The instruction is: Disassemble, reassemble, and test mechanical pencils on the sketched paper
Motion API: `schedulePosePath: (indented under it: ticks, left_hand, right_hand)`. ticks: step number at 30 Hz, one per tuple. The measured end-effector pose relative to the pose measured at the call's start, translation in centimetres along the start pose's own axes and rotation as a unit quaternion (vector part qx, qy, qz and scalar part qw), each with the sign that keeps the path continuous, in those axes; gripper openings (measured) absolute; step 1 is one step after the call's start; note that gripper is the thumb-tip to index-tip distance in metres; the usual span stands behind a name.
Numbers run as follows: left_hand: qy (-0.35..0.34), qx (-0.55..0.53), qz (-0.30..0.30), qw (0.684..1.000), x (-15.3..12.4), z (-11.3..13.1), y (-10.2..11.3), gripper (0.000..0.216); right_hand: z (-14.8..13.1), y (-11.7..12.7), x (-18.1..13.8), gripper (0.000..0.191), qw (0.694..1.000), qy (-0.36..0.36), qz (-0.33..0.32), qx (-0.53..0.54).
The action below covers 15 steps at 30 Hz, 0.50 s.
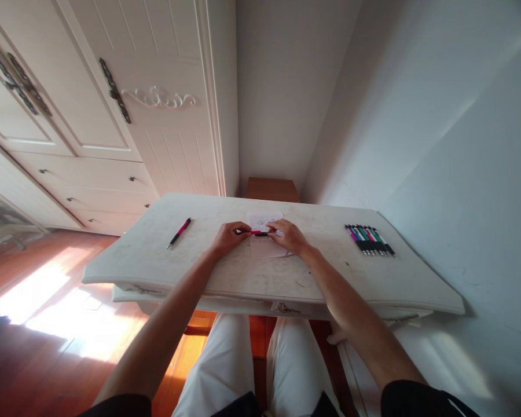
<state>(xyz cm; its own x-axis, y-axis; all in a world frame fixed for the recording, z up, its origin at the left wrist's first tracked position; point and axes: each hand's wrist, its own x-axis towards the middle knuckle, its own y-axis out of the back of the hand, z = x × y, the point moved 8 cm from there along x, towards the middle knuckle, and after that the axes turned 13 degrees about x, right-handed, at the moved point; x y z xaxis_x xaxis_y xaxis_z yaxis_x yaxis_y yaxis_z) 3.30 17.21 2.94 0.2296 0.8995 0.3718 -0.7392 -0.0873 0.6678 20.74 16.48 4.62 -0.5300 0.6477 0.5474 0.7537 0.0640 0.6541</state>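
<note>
Between my two hands a red and black pen (pixel 256 233) lies crosswise above a sheet of paper with handwriting (pixel 267 249). My left hand (pixel 231 236) pinches the pen's left end. At its right end, the fingers of my right hand (pixel 289 234) close on the black part. Both hands rest low over the paper in the middle of the white table (pixel 226 272). Another red and black pen (pixel 179 233) lies on the table to the left of my left hand.
A row of several pens (pixel 369 240) with differently coloured barrels lies side by side at the right of the table. A wall (pixel 460 174) runs along the right. A white wardrobe (pixel 169 127) stands behind at left, and a brown wooden box-like piece (pixel 272 189) is beyond the far edge.
</note>
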Motion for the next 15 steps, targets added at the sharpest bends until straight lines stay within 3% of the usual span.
schedulePosePath:
  ticks: [4, 7, 12, 15]
  left_hand:
    - [0.001, 0.0, 0.009, 1.0, 0.1, -0.3, 0.1, 0.02]
    - [0.003, 0.0, 0.016, 1.0, 0.2, -0.6, 0.1, 0.019]
    - [0.023, 0.002, 0.029, 0.999, 0.3, -1.1, 0.3, 0.016]
    - [0.029, 0.004, 0.045, 0.999, 0.3, -1.3, 0.6, 0.015]
  right_hand:
    - [0.2, 0.4, 0.0, 0.034, 1.0, 0.01, 0.012, 0.022]
    - [0.9, 2.0, -0.2, 0.039, 0.998, -0.001, 0.056, 0.029]
    - [3.3, 5.0, -0.7, 0.026, 0.987, -0.072, 0.142, 0.013]
    - [3.9, 4.9, -0.8, 0.024, 0.989, -0.084, 0.123, -0.003]
